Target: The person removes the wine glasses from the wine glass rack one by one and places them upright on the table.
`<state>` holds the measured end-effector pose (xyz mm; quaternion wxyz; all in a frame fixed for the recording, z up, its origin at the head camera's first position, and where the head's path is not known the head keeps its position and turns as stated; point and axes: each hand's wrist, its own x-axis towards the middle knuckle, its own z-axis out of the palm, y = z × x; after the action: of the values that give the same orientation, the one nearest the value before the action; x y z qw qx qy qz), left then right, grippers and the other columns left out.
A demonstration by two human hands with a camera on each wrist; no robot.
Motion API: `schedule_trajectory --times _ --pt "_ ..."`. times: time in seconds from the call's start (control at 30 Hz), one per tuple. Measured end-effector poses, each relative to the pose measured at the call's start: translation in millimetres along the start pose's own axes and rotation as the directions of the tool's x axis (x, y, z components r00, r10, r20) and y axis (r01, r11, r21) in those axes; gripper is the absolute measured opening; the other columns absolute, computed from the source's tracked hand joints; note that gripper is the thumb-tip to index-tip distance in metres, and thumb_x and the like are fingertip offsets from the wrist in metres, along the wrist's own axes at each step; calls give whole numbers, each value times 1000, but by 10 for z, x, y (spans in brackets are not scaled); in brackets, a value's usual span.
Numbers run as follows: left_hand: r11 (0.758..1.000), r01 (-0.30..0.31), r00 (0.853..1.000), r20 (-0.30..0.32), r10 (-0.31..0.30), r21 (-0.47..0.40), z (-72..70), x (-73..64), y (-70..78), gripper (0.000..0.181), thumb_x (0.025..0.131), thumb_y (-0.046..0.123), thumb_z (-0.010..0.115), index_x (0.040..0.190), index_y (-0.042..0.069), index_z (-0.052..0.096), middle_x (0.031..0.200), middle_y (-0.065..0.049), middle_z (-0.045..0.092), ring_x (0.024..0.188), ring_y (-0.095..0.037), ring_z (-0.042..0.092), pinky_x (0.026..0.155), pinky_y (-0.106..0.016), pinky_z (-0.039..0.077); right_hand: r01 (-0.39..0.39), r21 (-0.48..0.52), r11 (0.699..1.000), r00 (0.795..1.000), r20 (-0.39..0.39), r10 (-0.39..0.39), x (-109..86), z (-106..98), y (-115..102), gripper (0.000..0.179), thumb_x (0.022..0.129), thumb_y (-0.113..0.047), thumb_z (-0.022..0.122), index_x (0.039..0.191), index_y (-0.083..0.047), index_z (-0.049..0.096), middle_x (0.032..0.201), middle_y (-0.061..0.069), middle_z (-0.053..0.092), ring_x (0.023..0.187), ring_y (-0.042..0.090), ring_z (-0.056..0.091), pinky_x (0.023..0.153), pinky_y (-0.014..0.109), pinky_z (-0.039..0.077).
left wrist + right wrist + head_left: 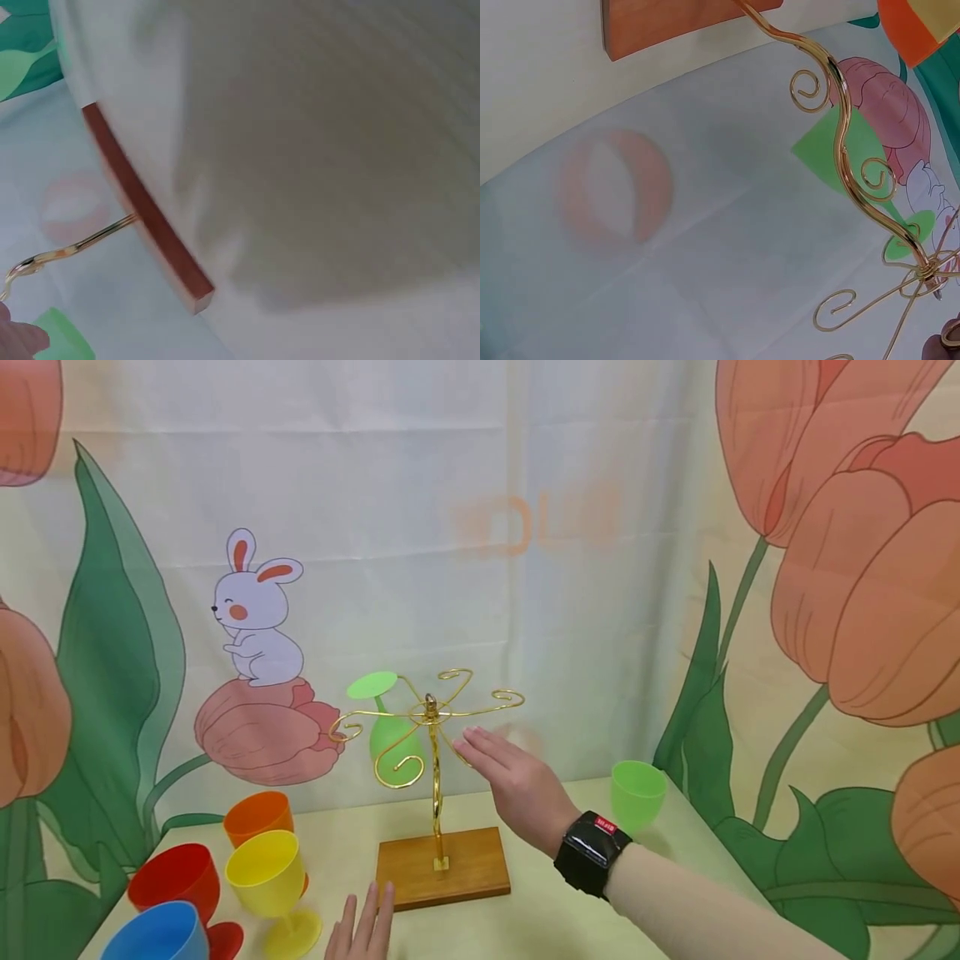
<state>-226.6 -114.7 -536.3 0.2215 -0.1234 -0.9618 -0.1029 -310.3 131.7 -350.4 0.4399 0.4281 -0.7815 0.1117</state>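
A gold wire glass rack (436,777) with curled arms stands on a wooden base (480,868). One light green goblet (393,739) hangs upside down from it, foot uppermost. My right hand (525,785) is at the rack's right side, fingers straight, at one wire arm whose curl it hides. In the right wrist view, a fingertip (937,349) shows beside a gold curl. My left hand (363,931) is low in front of the base, fingers straight and holding nothing. The left wrist view shows mostly tabletop and the base's edge (150,214).
At the left stand several goblets: orange (258,817), red (176,877), yellow (266,877) and blue (157,935). Another light green goblet (637,797) stands at the back right. A printed curtain (375,485) hangs behind the table.
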Motion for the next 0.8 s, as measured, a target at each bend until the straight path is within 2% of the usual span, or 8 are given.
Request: schedule_trajectory --times 0.1,0.17,0.27,0.4,0.6,0.8 --pt "994 -84 994 -79 78 -63 -175 82 6 95 71 65 55 144 17 16 139 -11 35 124 -38 31 94 -51 33 -10 3 1000 1000 5 10 4 -2 5 61 77 14 50 133 -10 43 132 5 45 122 18 40 98 30 35" --pt "987 -102 991 -99 90 -122 -326 154 23 98 70 67 55 144 16 15 142 -8 30 128 -36 25 96 -49 31 -11 6 1000 1000 10 11 7 -3 10 63 76 14 51 134 -10 42 132 5 45 122 18 40 98 30 35" --pt "976 -43 996 -81 26 -212 -560 250 68 100 69 68 56 145 22 10 146 -3 21 131 -36 15 97 -53 28 -13 6 1000 1000 18 13 -1 -4 16 64 75 15 52 134 -10 42 132 4 45 123 17 40 98 30 35" --pt "963 -35 996 -91 11 -268 -755 361 26 102 69 62 62 145 22 6 148 -3 15 132 -36 9 96 -60 25 -17 8 1000 1000 22 17 -16 -9 22 64 75 15 52 133 -9 43 132 5 45 122 18 40 97 30 35" --pt "958 -6 991 -132 -34 -287 -1024 557 -75 103 72 53 64 144 19 -2 149 0 3 134 -30 3 102 -56 16 -26 31 999 1000 15 25 -45 -31 51 61 77 15 47 132 -10 44 133 4 44 122 17 40 98 30 35" --pt "963 53 974 -200 -109 -265 -1433 934 -149 104 75 25 69 143 19 -10 149 -1 -6 135 -26 -4 101 -57 14 -16 62 998 1000 -22 17 -80 -22 86 56 79 13 44 130 -9 47 132 3 45 121 18 41 97 30 36"
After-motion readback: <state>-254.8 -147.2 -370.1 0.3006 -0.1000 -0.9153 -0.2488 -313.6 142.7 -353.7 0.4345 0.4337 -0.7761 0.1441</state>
